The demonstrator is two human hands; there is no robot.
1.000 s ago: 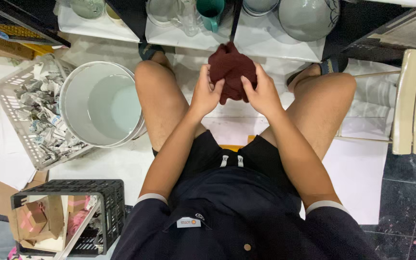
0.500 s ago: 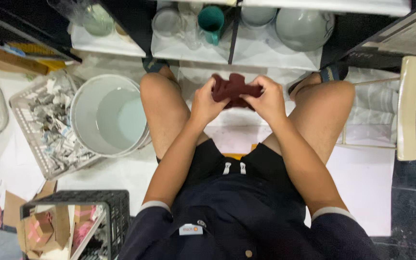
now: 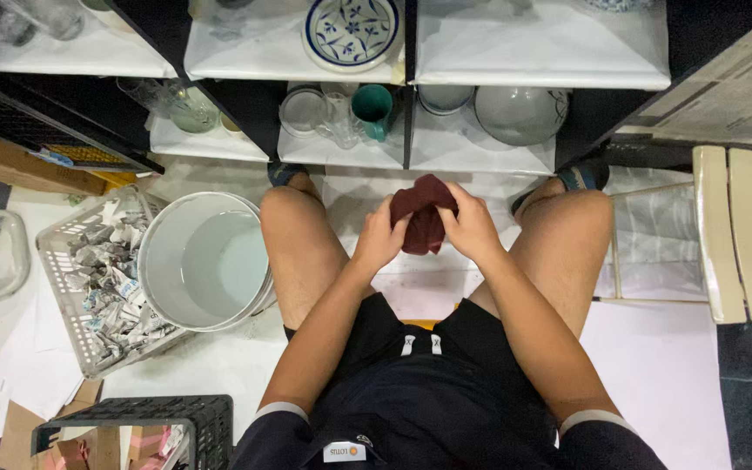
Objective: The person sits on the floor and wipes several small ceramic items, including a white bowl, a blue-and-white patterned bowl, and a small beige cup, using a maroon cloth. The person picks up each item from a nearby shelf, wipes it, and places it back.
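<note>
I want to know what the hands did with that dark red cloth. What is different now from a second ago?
Both hands, left hand and right hand, have bunched the dark red cloth into a tighter wad; half a second ago it was stretched flat between them. The view has tipped up, so a blue patterned plate now shows. Both hands still grip the cloth, and the white bucket stays put.

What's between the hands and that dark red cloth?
Nothing visible. Both the left hand and the right hand already grip the cloth directly, held bunched between the knees in front of the shelf.
</note>
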